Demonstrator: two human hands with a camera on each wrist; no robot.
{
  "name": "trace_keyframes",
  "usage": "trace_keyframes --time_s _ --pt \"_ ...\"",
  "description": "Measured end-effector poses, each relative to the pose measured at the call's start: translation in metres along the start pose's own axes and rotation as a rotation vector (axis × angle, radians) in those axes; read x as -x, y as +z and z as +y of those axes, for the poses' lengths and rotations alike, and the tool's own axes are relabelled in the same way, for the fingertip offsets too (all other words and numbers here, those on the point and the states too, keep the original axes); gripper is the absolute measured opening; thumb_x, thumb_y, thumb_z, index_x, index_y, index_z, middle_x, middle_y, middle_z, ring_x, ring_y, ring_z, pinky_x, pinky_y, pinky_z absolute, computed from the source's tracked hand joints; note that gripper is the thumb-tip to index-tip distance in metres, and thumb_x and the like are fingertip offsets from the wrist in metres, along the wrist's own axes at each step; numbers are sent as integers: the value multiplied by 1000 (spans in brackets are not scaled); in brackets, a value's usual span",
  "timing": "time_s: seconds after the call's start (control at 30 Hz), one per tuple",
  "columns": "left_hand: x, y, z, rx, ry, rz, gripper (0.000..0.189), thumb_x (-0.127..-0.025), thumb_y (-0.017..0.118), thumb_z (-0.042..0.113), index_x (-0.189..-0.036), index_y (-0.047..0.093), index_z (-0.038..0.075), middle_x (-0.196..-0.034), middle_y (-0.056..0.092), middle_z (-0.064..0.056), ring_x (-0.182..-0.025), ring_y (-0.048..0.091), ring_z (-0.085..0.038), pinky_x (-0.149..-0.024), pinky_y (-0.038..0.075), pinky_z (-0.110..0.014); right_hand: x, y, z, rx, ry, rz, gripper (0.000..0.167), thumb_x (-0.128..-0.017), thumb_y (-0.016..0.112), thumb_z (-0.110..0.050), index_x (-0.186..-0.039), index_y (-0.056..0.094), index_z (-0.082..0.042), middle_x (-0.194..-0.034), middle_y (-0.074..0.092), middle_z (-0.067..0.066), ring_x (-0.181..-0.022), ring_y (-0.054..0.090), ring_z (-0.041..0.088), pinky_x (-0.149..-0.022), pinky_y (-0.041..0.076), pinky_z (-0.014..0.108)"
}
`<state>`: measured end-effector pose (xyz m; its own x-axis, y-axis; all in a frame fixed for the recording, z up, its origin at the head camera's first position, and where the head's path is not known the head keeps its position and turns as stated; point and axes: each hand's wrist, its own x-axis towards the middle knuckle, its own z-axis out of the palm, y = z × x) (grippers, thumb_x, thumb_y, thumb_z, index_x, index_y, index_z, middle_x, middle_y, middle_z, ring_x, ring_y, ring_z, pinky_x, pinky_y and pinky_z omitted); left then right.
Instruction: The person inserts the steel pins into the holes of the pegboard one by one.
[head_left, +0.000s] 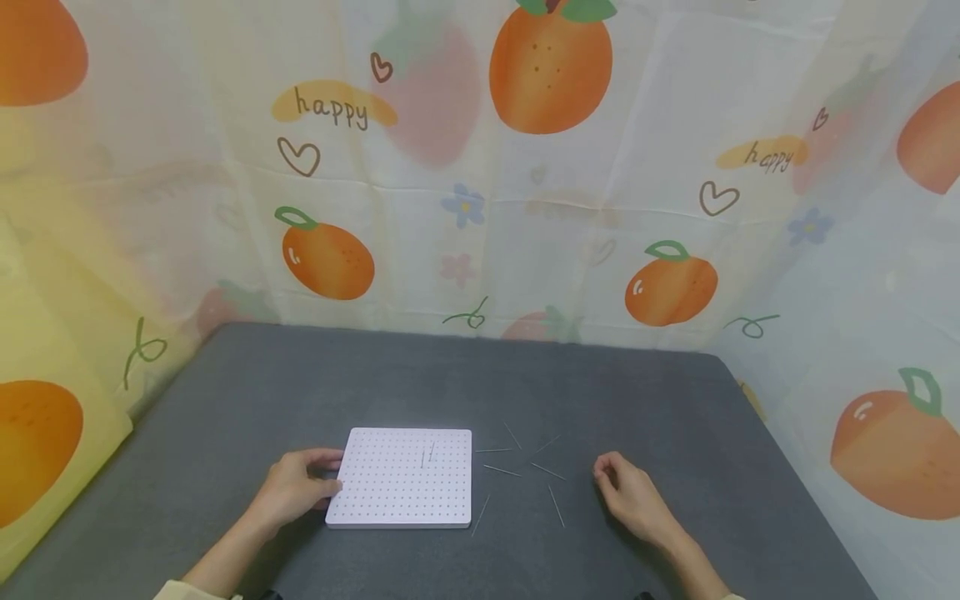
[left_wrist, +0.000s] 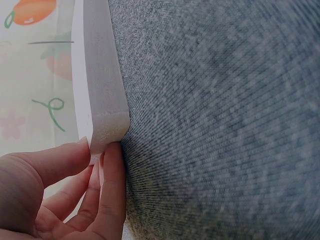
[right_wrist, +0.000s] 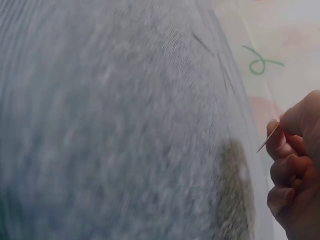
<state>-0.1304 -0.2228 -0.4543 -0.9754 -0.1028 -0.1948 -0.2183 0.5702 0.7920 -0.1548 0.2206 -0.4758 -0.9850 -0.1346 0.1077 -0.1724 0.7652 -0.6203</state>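
Observation:
A white board (head_left: 386,500) with rows of small holes lies on the dark grey cloth. My left hand (head_left: 292,485) pinches its left edge; in the left wrist view the thumb (left_wrist: 65,160) is on the top face and fingers reach beneath the corner. Two thin metal pins (head_left: 423,459) stand up from the board, right of its middle. Off to the right, my right hand (head_left: 636,502) is raised near the loose pins. Between its thumb and index finger it pinches a thin metal pin (right_wrist: 267,140), its pointed end showing in the right wrist view.
Several loose pins (head_left: 556,505) lie scattered on the cloth (head_left: 360,375) between the board and my right hand. A fruit-patterned curtain (head_left: 465,250) hangs behind the table and along both sides.

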Motion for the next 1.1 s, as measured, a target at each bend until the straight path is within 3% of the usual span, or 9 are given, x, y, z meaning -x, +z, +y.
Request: trace_keyframes --time_s 0.33,0.63,0.9,1.1 --pt "-1 0 -1 11 22 1 45 -74 68 -2 -117 56 -8 -104 62 -20 -71 62 -17 -59 56 -33 -1 2 -16 -23 -37 32 16 -80 60 -3 -87 52 -14 -69 52 -7 -57 42 4 -50 36 20" --pt "0 0 0 7 -4 1 45 -74 67 -1 -118 57 -6 -106 62 -20 -70 63 -16 -59 56 -32 -2 10 -32 -109 -92 3 24 -79 64 0 -86 50 -18 -74 53 -10 -64 46 3 -56 40 18" --pt "0 -1 0 13 22 0 46 -73 67 -1 -117 56 -7 -106 62 -21 -70 63 -16 -59 56 -33 -6 19 -54 -166 -181 56 25 -79 66 -1 -86 52 -20 -78 58 -11 -69 51 3 -60 45 19" --pt "1 0 -1 22 5 2 46 -74 67 -2 -118 57 -6 -106 63 -20 -70 63 -16 -59 56 -32 -9 28 -69 -201 -242 105 22 -80 68 -5 -87 55 -21 -78 59 -14 -65 51 1 -56 45 20"
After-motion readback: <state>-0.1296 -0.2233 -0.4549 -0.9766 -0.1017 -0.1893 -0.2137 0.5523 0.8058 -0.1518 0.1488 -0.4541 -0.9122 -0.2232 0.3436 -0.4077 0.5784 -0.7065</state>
